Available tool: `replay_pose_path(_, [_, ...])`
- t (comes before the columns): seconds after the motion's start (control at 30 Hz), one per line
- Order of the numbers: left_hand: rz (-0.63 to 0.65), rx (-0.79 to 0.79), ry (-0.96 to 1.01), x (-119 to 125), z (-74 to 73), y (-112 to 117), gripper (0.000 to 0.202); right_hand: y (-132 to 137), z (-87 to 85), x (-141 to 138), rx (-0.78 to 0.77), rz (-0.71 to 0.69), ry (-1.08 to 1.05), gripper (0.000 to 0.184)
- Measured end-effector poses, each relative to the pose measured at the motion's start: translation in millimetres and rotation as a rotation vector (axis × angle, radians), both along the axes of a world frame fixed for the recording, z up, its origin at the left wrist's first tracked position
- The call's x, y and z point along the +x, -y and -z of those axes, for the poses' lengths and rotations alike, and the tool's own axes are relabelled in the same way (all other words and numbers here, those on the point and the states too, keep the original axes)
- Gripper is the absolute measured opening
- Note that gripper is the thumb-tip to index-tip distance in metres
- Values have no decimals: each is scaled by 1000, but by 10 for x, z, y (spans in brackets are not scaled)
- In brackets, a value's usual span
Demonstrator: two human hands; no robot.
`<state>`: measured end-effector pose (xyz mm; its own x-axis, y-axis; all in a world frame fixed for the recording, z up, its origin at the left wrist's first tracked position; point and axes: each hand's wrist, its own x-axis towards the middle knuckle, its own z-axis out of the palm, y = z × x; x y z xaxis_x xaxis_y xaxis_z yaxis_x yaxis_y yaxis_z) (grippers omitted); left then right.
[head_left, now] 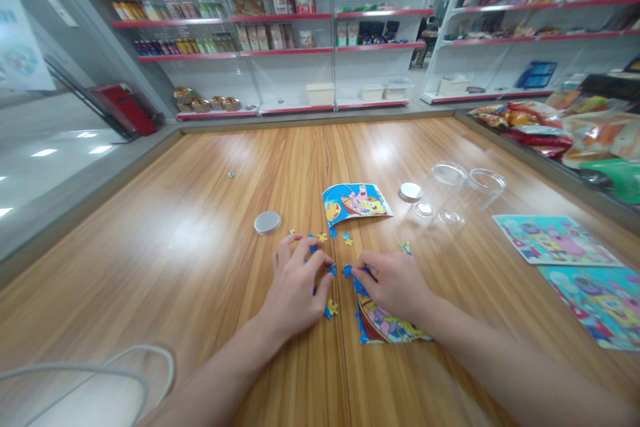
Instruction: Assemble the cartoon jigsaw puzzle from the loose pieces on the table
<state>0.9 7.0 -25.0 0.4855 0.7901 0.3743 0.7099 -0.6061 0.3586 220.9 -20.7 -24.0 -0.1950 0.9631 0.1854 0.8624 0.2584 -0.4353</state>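
My left hand (296,287) rests on the wooden floor (200,227), its fingers pinched on a small blue puzzle piece (332,269). My right hand (393,283) pinches another blue piece (347,271) just beside it, lying over a partly assembled cartoon puzzle (387,330). Loose blue and yellow pieces (346,238) are scattered in front of both hands. A picture card (356,203) with the same cartoon lies beyond them.
Two clear plastic jars (453,197) lie on their sides to the right, with round metal lids (267,222) nearby. Two finished puzzles (555,240) lie at the right. Snack bags (545,130) and store shelves (300,53) line the edges.
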Motion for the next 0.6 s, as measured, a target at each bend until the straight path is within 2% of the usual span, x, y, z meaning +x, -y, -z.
replay_pose_path(0.5, [111,-39,-33,8,-14,-5,17,-2,-21,-2,-8,-17,-73,19])
replay_pose_path(0.6, [122,-29,17,10,-15,-8,18,-11,-8,2,-5,-19,-77,20])
